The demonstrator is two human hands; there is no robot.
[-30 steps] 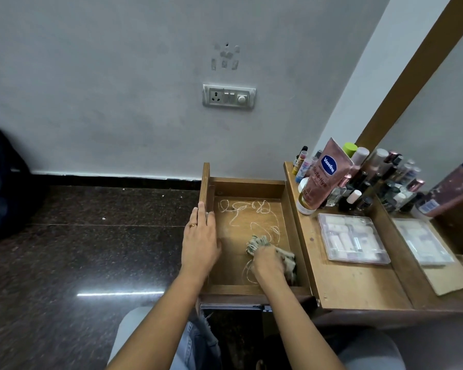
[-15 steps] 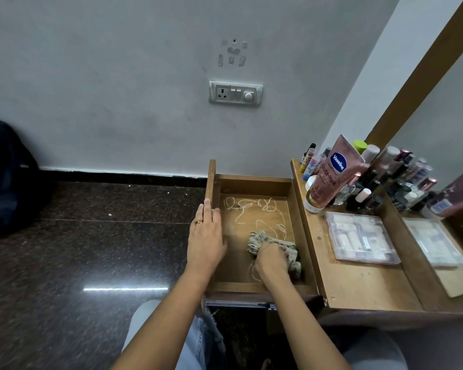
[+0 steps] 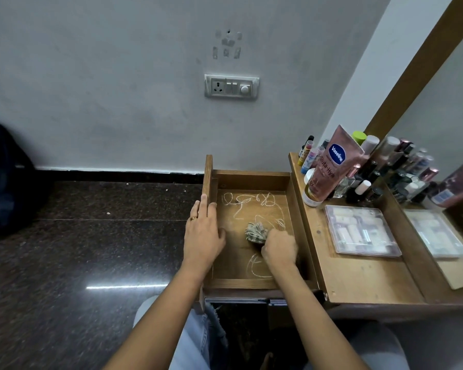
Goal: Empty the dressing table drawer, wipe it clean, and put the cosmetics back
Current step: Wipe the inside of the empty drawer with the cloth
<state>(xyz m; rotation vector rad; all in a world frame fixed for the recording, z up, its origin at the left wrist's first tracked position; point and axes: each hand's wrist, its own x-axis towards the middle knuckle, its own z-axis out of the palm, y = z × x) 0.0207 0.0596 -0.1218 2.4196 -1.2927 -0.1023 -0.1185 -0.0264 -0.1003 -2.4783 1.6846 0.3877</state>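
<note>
Wiping the drawer [image 3: 251,180]
Right hand [image 3: 280,249] fingers squeeze the soft cloth [image 3: 255,233]; left hand [image 3: 203,233] lies open, flat on the side

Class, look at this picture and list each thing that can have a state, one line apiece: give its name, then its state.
Drawer: pulled open, emptied, white scribbles on its floor.
Cloth: crumpled, pressed on the drawer floor.
Right hand: closed on the cloth.
Left hand: flat on the drawer's left wall.
Vaseline tube: standing cap down, closed.
Clear case: lid shut, flat on the tabletop.
</note>
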